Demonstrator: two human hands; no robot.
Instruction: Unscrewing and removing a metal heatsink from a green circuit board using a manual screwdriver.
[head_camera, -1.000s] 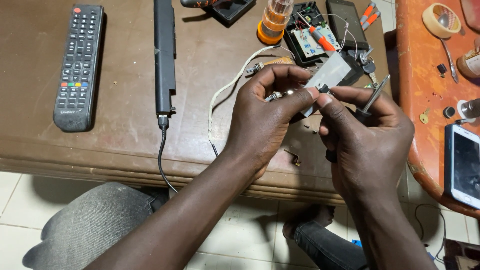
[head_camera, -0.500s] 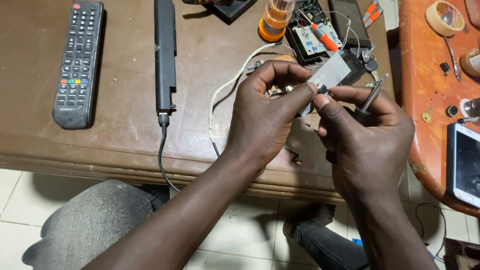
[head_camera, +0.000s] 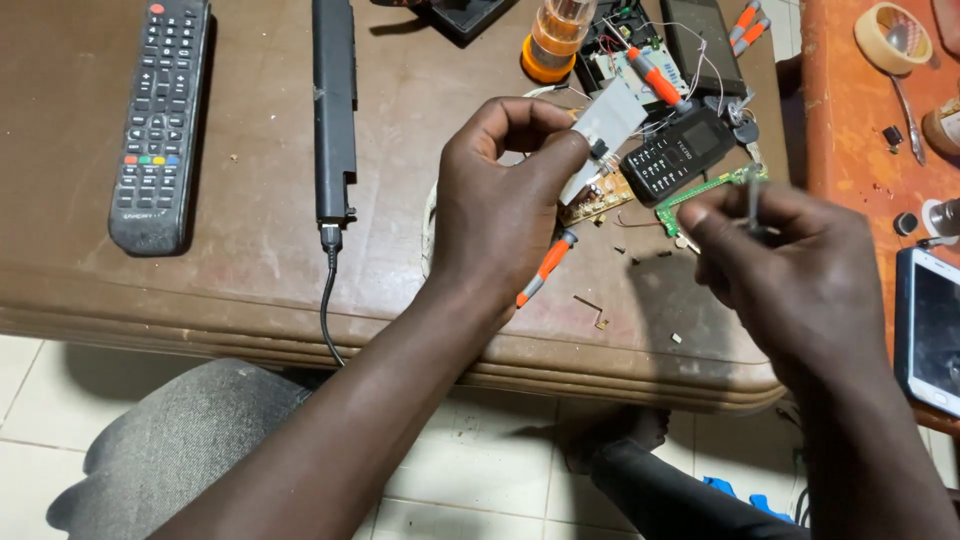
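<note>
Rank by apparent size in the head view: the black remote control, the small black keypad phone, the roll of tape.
1. black remote control, clearly largest.
2. small black keypad phone.
3. roll of tape; it looks close to the phone in size, so this order is unsure.

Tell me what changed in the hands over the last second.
The hands parted: the right hand drew away rightward with its thin metal tool, leaving the small grey flat part pinched in the left hand, which uncovered a black keypad phone. The black remote control stayed put.
</note>
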